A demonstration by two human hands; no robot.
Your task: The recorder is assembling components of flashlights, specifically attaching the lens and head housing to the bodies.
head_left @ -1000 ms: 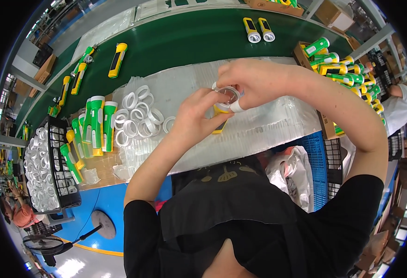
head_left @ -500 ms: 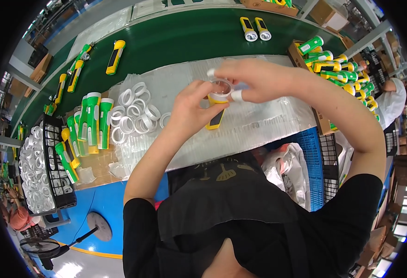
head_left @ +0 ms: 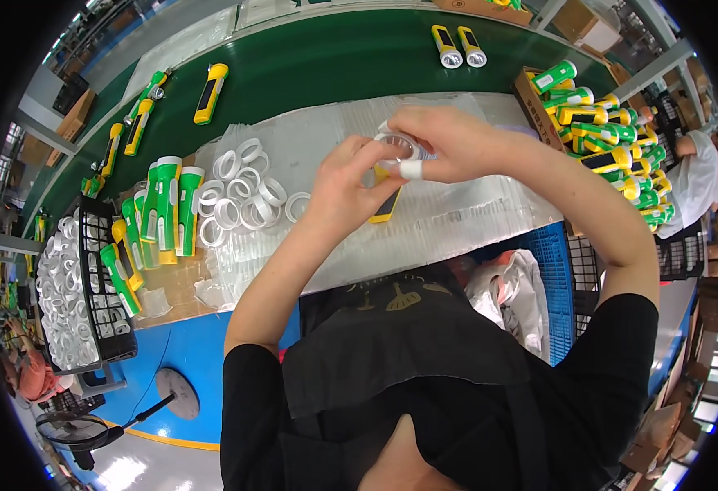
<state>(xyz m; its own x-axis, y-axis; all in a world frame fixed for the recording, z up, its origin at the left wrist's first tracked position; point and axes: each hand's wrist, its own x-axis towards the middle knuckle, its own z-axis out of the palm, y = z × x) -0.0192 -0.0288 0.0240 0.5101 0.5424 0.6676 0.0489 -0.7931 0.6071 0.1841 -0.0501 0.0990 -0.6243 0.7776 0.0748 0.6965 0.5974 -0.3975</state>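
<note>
My left hand (head_left: 352, 180) is closed around a yellow flashlight (head_left: 386, 208) with a dark panel on its side, held over the plastic-covered table. At the flashlight's head, my right hand (head_left: 445, 146) grips a clear round-rimmed piece (head_left: 401, 148), with white covers on its thumb and a fingertip. Fingers partly hide where this rim meets the body. Left of my left hand, several white rings (head_left: 243, 195) lie in a loose pile. Beyond them several green flashlights (head_left: 166, 204) stand close together.
A black crate (head_left: 97, 278) of white rings stands at the left. Across the table runs a green conveyor (head_left: 318, 61) carrying several flashlights. A carton (head_left: 535, 106) full of green and yellow flashlights is at the right, near another person (head_left: 698, 180). Below sits a blue basket (head_left: 549, 278).
My right hand has closed in around the flashlight's head, its thumb and fingers nearer the rim. My left hand keeps its hold. The whole view has shifted slightly.
</note>
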